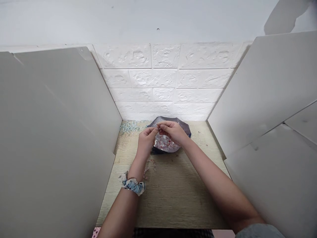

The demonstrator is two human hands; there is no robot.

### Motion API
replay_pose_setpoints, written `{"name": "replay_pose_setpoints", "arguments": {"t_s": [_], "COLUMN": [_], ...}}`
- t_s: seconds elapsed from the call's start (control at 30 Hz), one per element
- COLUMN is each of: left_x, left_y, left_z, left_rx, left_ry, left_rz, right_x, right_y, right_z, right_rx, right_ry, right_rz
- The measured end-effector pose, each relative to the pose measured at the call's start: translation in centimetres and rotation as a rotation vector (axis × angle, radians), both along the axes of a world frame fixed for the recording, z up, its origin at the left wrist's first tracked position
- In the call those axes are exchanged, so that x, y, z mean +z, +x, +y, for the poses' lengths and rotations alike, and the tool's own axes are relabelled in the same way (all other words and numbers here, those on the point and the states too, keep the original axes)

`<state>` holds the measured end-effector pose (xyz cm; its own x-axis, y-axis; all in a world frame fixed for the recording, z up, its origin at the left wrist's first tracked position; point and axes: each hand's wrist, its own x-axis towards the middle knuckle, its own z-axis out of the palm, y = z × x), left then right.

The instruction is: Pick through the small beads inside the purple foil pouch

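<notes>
My left hand (147, 142) and my right hand (172, 131) meet at the fingertips above an open dark grey foil pouch (182, 127). Whether the pinched fingertips hold something is too small to tell. Inside the pouch lies a heap of small pink, red and white beads (163, 143). A loose line of pale beads (150, 166) rests on the wooden tabletop (173, 201) just below my left hand. A blue and cream scrunchie (132, 185) circles my left wrist.
Pale blue beads (130, 127) lie scattered at the table's back left corner, and a few stray beads (198, 132) sit to the right of the pouch. White panels (54, 132) stand along both sides, with a white brick-textured wall (160, 79) behind.
</notes>
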<state>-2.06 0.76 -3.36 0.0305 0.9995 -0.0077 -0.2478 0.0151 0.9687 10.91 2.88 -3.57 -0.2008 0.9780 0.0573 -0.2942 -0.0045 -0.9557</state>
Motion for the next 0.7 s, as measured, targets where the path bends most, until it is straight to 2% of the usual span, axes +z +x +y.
{"name": "replay_pose_setpoints", "arguments": {"t_s": [0.23, 0.7], "left_x": [-0.04, 0.23], "left_y": [-0.09, -0.18], "left_z": [-0.04, -0.11], "left_rx": [0.025, 0.027], "left_ry": [0.046, 0.049], "left_rz": [0.066, 0.111], "right_x": [-0.19, 0.10], "right_y": [-0.08, -0.08], "right_z": [-0.06, -0.24], "right_rx": [0.035, 0.040], "right_ry": [-0.020, -0.028], "right_rz": [0.053, -0.010]}}
